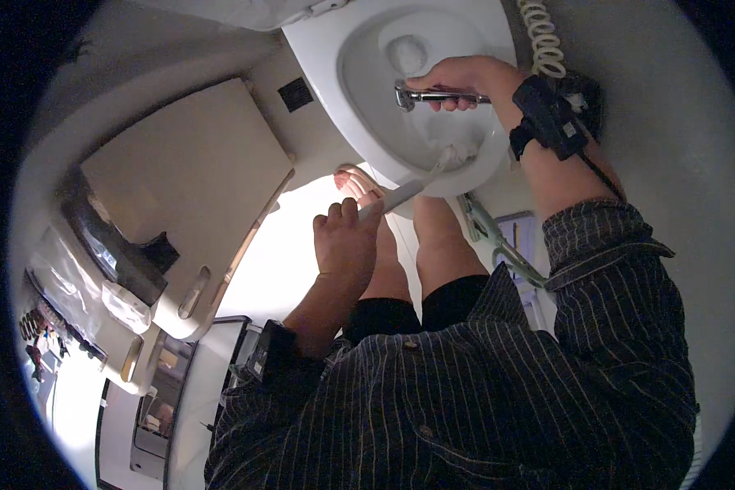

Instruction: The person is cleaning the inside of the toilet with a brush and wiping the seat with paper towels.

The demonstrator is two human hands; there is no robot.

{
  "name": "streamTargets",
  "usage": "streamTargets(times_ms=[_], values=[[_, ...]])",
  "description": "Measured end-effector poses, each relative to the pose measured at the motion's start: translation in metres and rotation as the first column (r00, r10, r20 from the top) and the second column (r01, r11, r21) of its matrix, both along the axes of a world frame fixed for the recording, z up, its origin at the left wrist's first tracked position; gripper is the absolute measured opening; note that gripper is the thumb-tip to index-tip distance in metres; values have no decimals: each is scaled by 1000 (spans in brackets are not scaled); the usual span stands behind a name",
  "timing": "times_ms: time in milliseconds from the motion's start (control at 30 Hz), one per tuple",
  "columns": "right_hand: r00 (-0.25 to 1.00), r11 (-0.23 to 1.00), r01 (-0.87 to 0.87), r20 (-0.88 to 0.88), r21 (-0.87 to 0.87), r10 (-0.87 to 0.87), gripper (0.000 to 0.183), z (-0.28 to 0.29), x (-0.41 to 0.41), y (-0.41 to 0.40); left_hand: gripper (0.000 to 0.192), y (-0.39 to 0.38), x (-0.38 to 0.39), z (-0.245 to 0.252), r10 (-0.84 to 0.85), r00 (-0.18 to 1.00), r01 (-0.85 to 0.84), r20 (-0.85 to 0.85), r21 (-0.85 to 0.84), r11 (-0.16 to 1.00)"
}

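My right hand (465, 82) is closed around a chrome handheld bidet sprayer (438, 96) and holds it over the bowl of a white toilet (380, 122). Below it and to the left, my left hand (347, 236) grips the light-coloured handle of a toilet brush (398, 197). The brush's pale head (459, 153) rests inside the near part of the bowl, close to the rim. Whether water leaves the sprayer cannot be told.
A coiled white hose (542, 40) hangs at the upper right. At the left is a pale cabinet (190, 159) with handles. A green long-handled item (508, 245) leans right of my legs, and a dark square drain cover (295, 94) lies left of the toilet.
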State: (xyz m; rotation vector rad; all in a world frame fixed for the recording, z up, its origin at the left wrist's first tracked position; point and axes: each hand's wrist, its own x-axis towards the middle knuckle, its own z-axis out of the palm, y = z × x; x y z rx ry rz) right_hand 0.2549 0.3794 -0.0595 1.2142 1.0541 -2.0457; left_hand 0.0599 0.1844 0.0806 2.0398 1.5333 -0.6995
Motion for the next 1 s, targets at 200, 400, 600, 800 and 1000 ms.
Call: streamTargets(times_ms=[200,400,600,800,1000], values=[[988,990,-130,76,-51,134,55,-8,-5,-6,34,-4,-3,-5,18,1000,-18,19,-2,1000],[987,989,-149,58,-16,150,55,-1,-22,-3,34,-14,-9,-14,66,994,-71,86,48,996],[931,946,-322,189,22,312,51,13,-23,3,30,-13,-15,-15,65,992,-75,108,92,993],[862,902,-417,363,111,354,55,10,-9,4,30,-13,-22,-14,34,997,-38,67,62,997],[841,805,-508,379,305,387,61,1,-4,-10,34,20,-28,-4,1,991,-23,-134,-162,986]])
